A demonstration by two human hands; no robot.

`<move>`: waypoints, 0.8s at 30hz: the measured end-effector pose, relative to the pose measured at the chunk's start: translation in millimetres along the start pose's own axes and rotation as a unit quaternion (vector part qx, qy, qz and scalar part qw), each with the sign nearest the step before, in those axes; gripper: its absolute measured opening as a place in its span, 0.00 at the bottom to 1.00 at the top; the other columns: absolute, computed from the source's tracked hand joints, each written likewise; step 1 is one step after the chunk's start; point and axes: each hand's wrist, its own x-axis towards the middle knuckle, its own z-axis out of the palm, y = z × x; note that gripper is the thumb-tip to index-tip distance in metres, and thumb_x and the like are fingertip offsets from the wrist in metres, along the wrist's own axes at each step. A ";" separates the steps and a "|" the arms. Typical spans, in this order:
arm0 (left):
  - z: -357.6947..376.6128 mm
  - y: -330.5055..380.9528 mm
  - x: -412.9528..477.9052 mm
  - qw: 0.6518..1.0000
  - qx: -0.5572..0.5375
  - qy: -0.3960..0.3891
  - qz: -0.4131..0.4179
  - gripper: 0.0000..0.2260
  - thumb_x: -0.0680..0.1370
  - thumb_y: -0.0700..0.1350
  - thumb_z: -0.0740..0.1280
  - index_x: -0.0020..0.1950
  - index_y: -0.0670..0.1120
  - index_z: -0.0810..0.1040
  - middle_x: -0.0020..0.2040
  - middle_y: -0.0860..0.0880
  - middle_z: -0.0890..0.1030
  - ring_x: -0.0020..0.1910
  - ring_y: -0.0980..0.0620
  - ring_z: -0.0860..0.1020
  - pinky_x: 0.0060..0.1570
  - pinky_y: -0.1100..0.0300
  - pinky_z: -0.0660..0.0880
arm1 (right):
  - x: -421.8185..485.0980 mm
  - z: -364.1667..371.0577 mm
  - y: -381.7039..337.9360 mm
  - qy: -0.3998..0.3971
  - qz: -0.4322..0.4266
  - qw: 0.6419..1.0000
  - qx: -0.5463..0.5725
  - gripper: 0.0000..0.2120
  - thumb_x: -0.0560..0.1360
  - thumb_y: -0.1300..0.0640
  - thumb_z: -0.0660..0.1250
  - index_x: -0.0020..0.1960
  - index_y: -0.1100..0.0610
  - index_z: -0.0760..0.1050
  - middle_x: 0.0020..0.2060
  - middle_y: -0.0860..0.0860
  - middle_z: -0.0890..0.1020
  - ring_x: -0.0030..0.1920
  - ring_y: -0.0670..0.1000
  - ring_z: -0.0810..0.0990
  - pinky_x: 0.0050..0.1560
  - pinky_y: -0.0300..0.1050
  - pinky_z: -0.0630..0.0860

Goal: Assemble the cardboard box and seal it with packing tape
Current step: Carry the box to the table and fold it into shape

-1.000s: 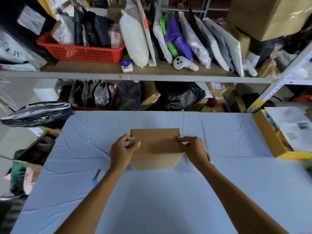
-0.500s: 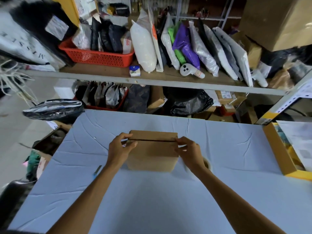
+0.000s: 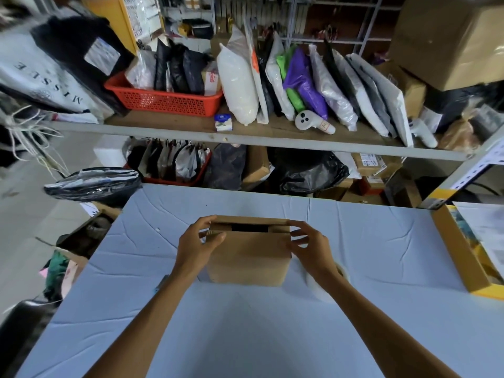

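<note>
Cardboard box (image 3: 248, 257): stood upright on the worktop (image 3: 245, 336), near its middle and toward the far edge, with the plain brown near face turned to the person.
Box top: not fully closed; a dark slot showed between the flaps along the upper edge.
Left hand (image 3: 195, 248): clasped the box's upper left corner, fingers (image 3: 204, 222) curled over the top edge and the thumb pressed against the near face.
Right hand (image 3: 311, 248): grasped the upper right corner the same way, fingers (image 3: 300, 226) hooked over the top edge, thumb on the near face.
Tape roll (image 3: 319, 291): a pale ring lying flat on the worktop just right of the box, largely hidden under the right forearm.
Blue-handled tool (image 3: 161, 283): lay on the worktop beside the left forearm; too blurred to tell what kind.
Yellow tray (image 3: 458, 255): sat at the worktop's right edge, holding printed papers.
Shelf (image 3: 245, 137): ran behind the worktop, carrying a red basket (image 3: 163, 100) and a row of bagged parcels.
</note>
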 end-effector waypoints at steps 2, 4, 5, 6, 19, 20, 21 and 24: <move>-1.3 0.5 2.2 1.000 0.006 -0.004 0.000 0.19 0.73 0.45 0.73 0.63 0.54 0.75 0.59 0.51 0.77 0.58 0.54 0.74 0.54 0.62 0.71 | 2.2 -1.0 -0.8 -0.006 -0.003 1.000 0.003 0.20 0.73 0.60 0.73 0.63 0.49 0.76 0.50 0.52 0.82 0.43 0.46 0.81 0.37 0.29 0.77; -2.6 1.0 4.0 1.000 0.010 -0.010 -0.005 0.20 0.73 0.46 0.73 0.63 0.56 0.75 0.60 0.50 0.76 0.57 0.53 0.74 0.53 0.62 0.71 | 4.0 -1.3 -1.3 -0.013 -0.007 1.000 -0.004 0.22 0.73 0.58 0.73 0.65 0.48 0.74 0.51 0.52 0.82 0.45 0.47 0.82 0.39 0.30 0.78; -3.0 1.6 4.2 1.000 0.013 -0.014 -0.007 0.20 0.73 0.46 0.73 0.63 0.56 0.74 0.61 0.49 0.76 0.57 0.52 0.74 0.53 0.61 0.71 | 4.2 -2.4 -0.7 -0.016 -0.005 1.000 -0.009 0.25 0.72 0.56 0.74 0.66 0.47 0.72 0.52 0.51 0.81 0.46 0.48 0.82 0.41 0.33 0.79; -3.0 2.0 4.4 1.000 0.016 -0.017 -0.008 0.20 0.73 0.47 0.73 0.63 0.56 0.74 0.62 0.48 0.76 0.58 0.51 0.74 0.53 0.61 0.72 | 4.0 -4.1 1.8 -0.019 -0.001 1.000 -0.008 0.28 0.71 0.53 0.75 0.68 0.46 0.70 0.52 0.50 0.81 0.46 0.48 0.81 0.44 0.36 0.79; 2.4 7.5 3.0 0.998 0.053 -0.022 -0.001 0.23 0.72 0.49 0.74 0.65 0.55 0.73 0.67 0.48 0.74 0.63 0.49 0.73 0.56 0.59 0.71 | -22.4 -24.0 94.5 0.015 0.145 0.974 -0.175 0.10 0.74 0.57 0.67 0.55 0.56 0.78 0.41 0.50 0.81 0.45 0.53 0.81 0.43 0.42 0.73; 2.6 8.0 3.6 0.998 0.054 -0.022 -0.001 0.23 0.72 0.50 0.74 0.65 0.55 0.73 0.67 0.48 0.74 0.63 0.49 0.73 0.57 0.58 0.71 | -23.5 -24.6 96.3 0.017 0.146 0.973 -0.180 0.10 0.74 0.58 0.67 0.54 0.55 0.78 0.42 0.50 0.81 0.45 0.53 0.81 0.43 0.42 0.73; 2.5 8.0 4.0 0.998 0.055 -0.022 -0.001 0.23 0.71 0.50 0.74 0.65 0.55 0.73 0.67 0.49 0.74 0.63 0.50 0.73 0.57 0.58 0.71 | -24.0 -25.4 97.3 0.019 0.147 0.971 -0.189 0.10 0.73 0.58 0.68 0.54 0.55 0.78 0.43 0.51 0.82 0.46 0.53 0.81 0.42 0.42 0.73; 2.4 6.2 3.3 0.998 0.052 -0.024 -0.001 0.21 0.71 0.50 0.74 0.63 0.56 0.74 0.66 0.49 0.74 0.62 0.51 0.73 0.56 0.60 0.71 | -22.4 -27.4 103.3 0.001 0.146 0.958 -0.248 0.13 0.70 0.56 0.71 0.54 0.56 0.78 0.49 0.52 0.82 0.49 0.55 0.80 0.41 0.43 0.71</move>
